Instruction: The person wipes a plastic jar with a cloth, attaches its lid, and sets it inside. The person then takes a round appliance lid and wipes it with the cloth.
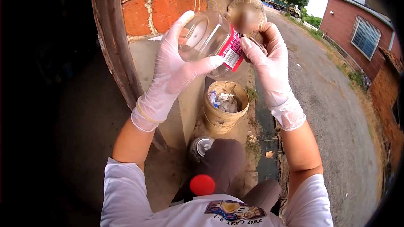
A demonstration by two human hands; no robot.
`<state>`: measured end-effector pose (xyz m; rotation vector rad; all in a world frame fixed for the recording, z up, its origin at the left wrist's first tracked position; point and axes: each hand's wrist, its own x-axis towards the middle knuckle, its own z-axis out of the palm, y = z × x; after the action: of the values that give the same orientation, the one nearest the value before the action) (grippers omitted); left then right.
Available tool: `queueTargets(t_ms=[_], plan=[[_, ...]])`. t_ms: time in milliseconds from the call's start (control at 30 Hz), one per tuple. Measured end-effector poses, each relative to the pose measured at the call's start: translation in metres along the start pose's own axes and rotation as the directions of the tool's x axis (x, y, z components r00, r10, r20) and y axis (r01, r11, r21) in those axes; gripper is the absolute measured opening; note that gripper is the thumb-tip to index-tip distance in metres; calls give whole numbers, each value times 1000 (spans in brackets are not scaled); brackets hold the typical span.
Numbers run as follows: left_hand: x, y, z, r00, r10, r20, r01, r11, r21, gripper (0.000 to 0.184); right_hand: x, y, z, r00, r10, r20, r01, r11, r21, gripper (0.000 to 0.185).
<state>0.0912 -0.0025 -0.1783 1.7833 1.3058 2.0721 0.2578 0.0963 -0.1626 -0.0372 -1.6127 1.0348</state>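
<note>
A clear plastic jar (201, 38) with a red-and-white label (232, 52) is held up tilted in front of me, its round base towards the left. My left hand (172, 61), in a thin whitish glove, wraps round the base end with the thumb along the side. At the jar's other end my right hand (267, 56), gloved too, has its fingers closed on a brownish thing (254, 45) by the label's edge. What it is I cannot make out; the fingers partly hide it and the area above is blurred. On my lap rests a round red lid (202, 185).
Below the jar stands a dirty yellowish bucket (223, 120) with crumpled rubbish inside. A clear container (203, 146) sits by my leg. At left are a brick wall (168, 10) and a wooden post (115, 38); a road (328, 113) runs along the right.
</note>
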Motion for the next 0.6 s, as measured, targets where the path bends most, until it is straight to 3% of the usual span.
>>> queueTargets(t_ms=[33, 133, 233, 267, 367, 400, 467, 500, 567, 600], plan=[[0, 1, 3, 1000, -27, 8, 27, 992, -121, 102, 0, 1, -1, 999, -29, 20, 31, 994, -108, 23], [-1, 0, 5, 997, -71, 44, 78, 977, -200, 101, -1, -2, 0, 998, -22, 53, 29, 990, -135, 22], [-1, -6, 0, 996, -78, 51, 82, 994, -78, 100, -6, -3, -3, 997, 53, 54, -45, 990, -133, 22], [-2, -5, -3, 996, -81, 46, 82, 996, -32, 100, -9, -7, -1, 995, 69, 65, -73, 996, 60, 23], [-4, -1, 3, 999, -21, 41, 17, 995, 96, 97, -22, -5, -5, 988, -107, 107, 94, 988, 123, 27], [-4, 1, 7, 997, -15, 71, 20, 997, -72, 95, -24, -2, -3, 969, -218, 117, 223, 974, -37, 32], [-4, 11, 4, 995, -3, 101, 4, 1000, -6, 100, -19, -9, -1, 893, -392, 220, 444, 843, -302, 43], [-6, 10, 11, 986, 100, 133, -83, 988, -131, 102, -15, -16, -1, 844, -446, 297, 533, 754, -384, 48], [-5, 15, 7, 984, 84, 159, -75, 995, -64, 104, -10, 3, -4, 827, -434, 356, 552, 746, -372, 52], [-4, 11, 0, 980, 86, 179, -95, 994, 44, 106, -9, 3, -6, 871, -291, 395, 405, 881, -245, 53]])
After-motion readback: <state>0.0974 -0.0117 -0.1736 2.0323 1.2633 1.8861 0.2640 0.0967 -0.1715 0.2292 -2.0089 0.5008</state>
